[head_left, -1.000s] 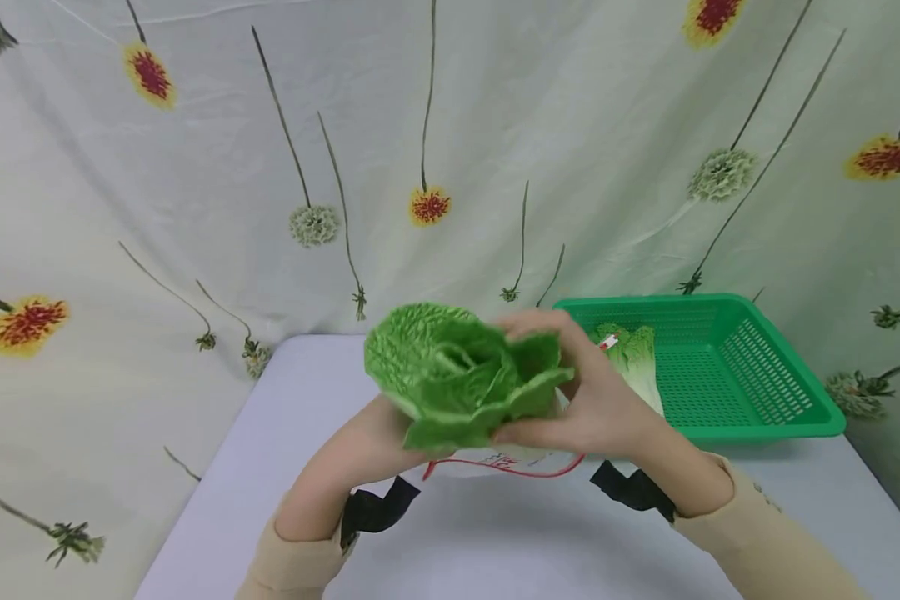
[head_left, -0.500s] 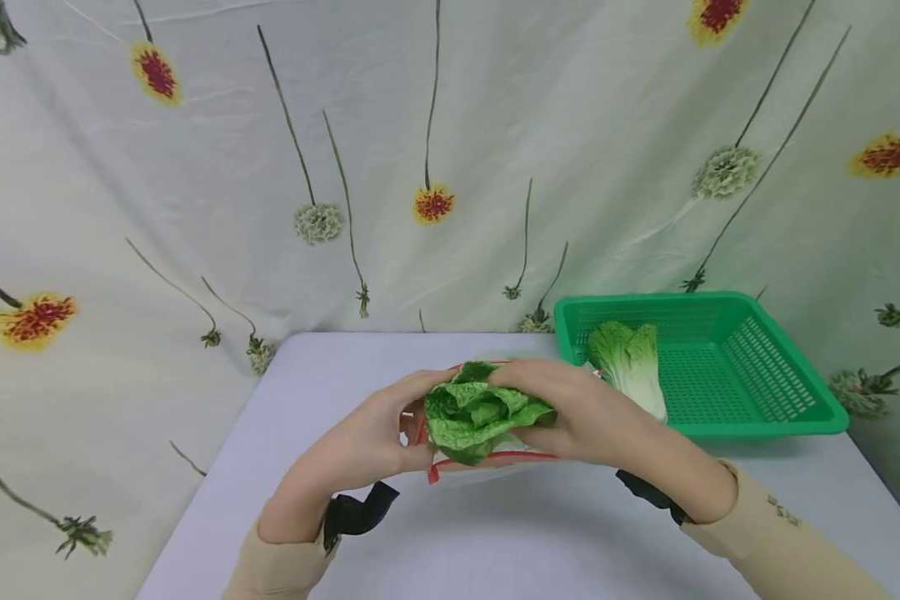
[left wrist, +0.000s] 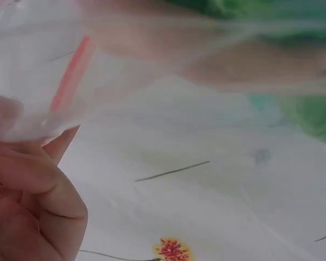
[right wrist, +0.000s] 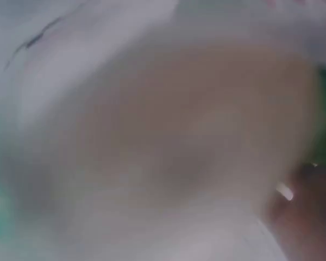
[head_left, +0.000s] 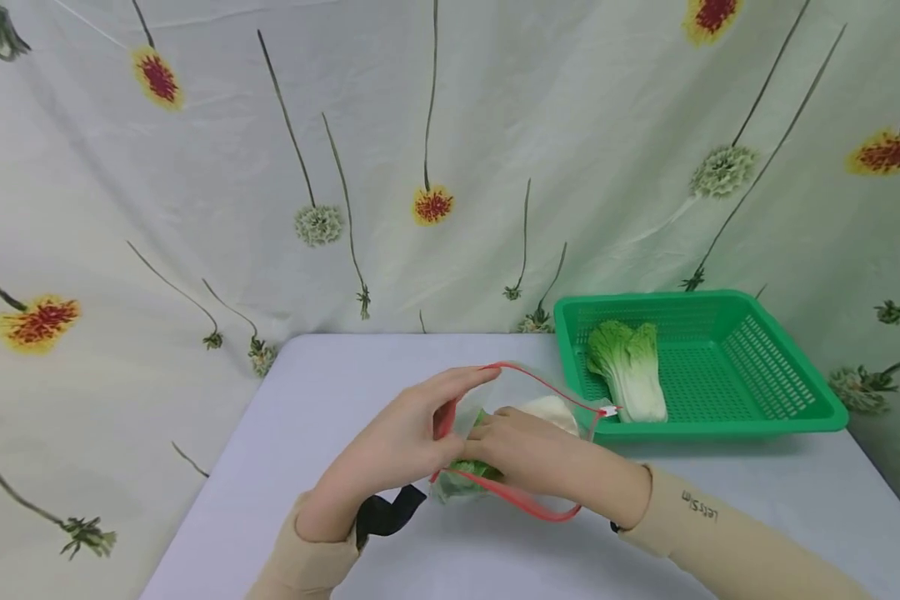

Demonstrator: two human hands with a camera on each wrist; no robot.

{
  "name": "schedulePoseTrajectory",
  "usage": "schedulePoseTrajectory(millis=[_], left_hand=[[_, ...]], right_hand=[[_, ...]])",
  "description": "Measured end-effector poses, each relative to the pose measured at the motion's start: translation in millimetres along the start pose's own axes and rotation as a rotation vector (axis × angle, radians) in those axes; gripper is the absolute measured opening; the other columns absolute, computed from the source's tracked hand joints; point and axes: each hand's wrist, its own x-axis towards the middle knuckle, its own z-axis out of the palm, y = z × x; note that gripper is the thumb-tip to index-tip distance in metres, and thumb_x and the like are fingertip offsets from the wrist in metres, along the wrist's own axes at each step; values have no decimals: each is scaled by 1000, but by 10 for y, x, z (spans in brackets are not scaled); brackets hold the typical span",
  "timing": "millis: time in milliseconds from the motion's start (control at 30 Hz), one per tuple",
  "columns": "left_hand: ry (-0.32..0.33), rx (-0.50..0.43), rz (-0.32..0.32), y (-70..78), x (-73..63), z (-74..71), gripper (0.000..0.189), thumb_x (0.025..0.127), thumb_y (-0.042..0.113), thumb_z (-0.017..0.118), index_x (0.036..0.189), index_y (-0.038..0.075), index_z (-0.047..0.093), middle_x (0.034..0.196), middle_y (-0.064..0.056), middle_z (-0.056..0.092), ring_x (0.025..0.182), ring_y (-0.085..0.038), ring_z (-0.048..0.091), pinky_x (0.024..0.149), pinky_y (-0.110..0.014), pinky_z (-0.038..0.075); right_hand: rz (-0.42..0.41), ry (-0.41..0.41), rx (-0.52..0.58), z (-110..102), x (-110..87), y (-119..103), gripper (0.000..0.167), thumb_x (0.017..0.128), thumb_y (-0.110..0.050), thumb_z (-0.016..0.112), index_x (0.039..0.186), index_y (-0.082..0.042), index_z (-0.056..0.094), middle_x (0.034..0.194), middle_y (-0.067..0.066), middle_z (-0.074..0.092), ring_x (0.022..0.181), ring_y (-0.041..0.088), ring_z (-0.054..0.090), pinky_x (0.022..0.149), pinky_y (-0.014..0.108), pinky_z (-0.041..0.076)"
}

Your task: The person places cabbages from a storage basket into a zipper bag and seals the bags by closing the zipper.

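Observation:
A clear plastic bag with a red rim (head_left: 536,505) stands mid-table with its mouth spread. My left hand (head_left: 412,433) grips the left side of that rim. In the left wrist view, its curled fingers (left wrist: 49,190) hold the bag's edge below a red strip (left wrist: 70,73). Inside the bag mouth, my right hand (head_left: 528,450) holds a green leafy cabbage (head_left: 478,469), mostly covered by the hand and the film. A whitish object (head_left: 553,410) also shows in the bag; its kind is unclear. The right wrist view is blurred, so the right fingertips are hidden.
A green plastic basket (head_left: 750,429) stands at the back right, close to the bag. In its left part lies a Chinese cabbage (head_left: 633,375). The white table (head_left: 330,375) ends at a hanging flower-printed cloth (head_left: 480,275).
The leafy cabbage has gone from above the bag down into its mouth, with my right hand following. My left hand has left the cabbage and taken the bag rim.

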Motion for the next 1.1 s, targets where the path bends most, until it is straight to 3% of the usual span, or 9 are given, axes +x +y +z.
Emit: schedulePoseTrajectory(millis=[100,167,333,433,500,700,867,1000,1100], left_hand=[[25,17,-35,-54,-17,11,71,83,-5,60,147,23,48,98,2,56,60,-6,39,57,-21,39],[40,27,-56,-83,-38,-3,74,80,-7,55,146,24,48,104,4,57,61,-7,38,56,-21,38],[74,83,-86,-131,-61,-73,76,79,-7,53,148,23,45,106,6,53,68,-11,42,59,-22,44],[105,67,-68,-187,-85,-139,74,79,-8,52,148,18,45,95,1,50,75,-12,46,68,-24,50],[117,25,-62,-221,-108,-191,72,80,-9,53,147,17,46,90,-1,49,77,-11,47,71,-25,52],[107,-63,-78,-271,-158,-267,74,81,-10,54,147,23,46,86,-4,48,78,-12,46,63,-24,49],[94,-150,-125,-309,-176,-283,75,83,-10,53,148,26,45,86,-6,47,76,-13,52,61,-25,51],[74,-216,-150,-368,-191,-328,74,86,-8,53,148,30,43,82,-8,47,66,-13,51,58,-25,49],[63,-220,-108,-410,-212,-403,72,87,-8,55,148,28,44,80,-7,48,67,-14,50,60,-24,47]], right_hand=[[32,19,86,-14,-55,-5,39,84,-21,77,122,-19,66,115,-7,69,110,13,63,98,32,49],[22,105,165,-50,-145,18,43,82,-19,79,123,-15,66,122,-4,67,116,15,61,100,32,49],[-81,508,298,-182,-457,152,33,82,-9,78,114,-12,70,114,-1,70,106,14,66,88,23,54],[-43,706,324,-250,-623,265,20,91,-22,71,109,-13,72,109,-2,71,101,13,67,85,16,51],[24,764,334,-262,-688,344,22,93,-31,68,107,-14,73,109,-1,71,101,14,67,84,13,49],[188,638,482,-127,-634,522,40,80,-10,80,119,-13,70,120,2,69,100,15,67,82,21,54],[168,482,735,53,-592,620,33,90,-4,69,122,-12,67,120,2,69,101,13,69,86,29,57],[167,557,772,179,-545,646,27,89,4,66,111,-10,72,107,4,73,95,7,69,83,26,58],[250,639,752,167,-479,632,22,87,7,68,101,-8,74,96,5,74,88,0,66,79,24,58]])
